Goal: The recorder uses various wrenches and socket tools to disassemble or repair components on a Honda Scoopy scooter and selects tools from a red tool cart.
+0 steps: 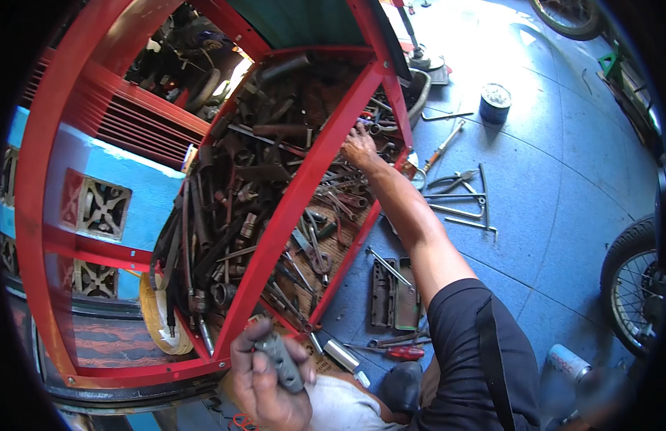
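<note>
My left hand (272, 381) is closed around a grey metal block with holes (279, 359), low in the middle of the view. My right arm stretches up to a red metal rack (297, 194). My right hand (359, 151) is beside its slanted beam, fingers bent and slightly apart, touching the tools near the upper right of the tray; whether anything small is under the fingertips is unclear. The tray holds several dark, jumbled tools (210, 208), such as wrenches, sockets, bars and pipes.
On the blue floor (541, 215) lie pliers (455, 179), several hex keys, an open tool case (397, 287), a red screwdriver (403, 353) and a spray can (566, 363). A dark tin (495, 104) stands farther back. Motorbike wheels (627, 287) line the right side. A pierced blue wall (124, 165) is at left.
</note>
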A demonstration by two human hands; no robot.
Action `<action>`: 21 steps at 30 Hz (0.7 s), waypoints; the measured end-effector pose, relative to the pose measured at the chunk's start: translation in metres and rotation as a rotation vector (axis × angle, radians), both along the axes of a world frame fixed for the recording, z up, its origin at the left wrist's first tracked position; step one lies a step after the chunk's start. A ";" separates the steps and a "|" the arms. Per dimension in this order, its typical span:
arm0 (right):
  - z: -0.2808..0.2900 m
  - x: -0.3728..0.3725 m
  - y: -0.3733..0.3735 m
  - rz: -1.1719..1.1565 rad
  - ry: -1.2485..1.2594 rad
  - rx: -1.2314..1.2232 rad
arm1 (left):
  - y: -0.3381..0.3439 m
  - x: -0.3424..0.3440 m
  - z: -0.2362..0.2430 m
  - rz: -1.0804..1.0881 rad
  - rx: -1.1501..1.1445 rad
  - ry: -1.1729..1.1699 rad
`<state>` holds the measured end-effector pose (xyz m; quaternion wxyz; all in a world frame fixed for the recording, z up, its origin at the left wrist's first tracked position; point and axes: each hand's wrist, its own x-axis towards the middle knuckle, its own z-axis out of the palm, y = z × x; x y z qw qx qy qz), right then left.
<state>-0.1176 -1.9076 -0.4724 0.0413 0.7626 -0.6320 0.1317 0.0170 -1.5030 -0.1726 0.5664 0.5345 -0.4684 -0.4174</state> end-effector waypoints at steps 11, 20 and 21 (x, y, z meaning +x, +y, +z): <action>0.148 -0.091 0.161 0.061 -0.078 0.123 | -0.094 -0.045 -0.019 -0.280 0.597 0.853; 0.289 -0.163 0.361 -0.367 -0.433 0.659 | -0.067 -0.106 0.149 -0.551 0.778 1.010; 0.302 -0.162 0.384 -0.430 -0.445 0.665 | -0.063 -0.109 0.171 -0.552 0.816 1.014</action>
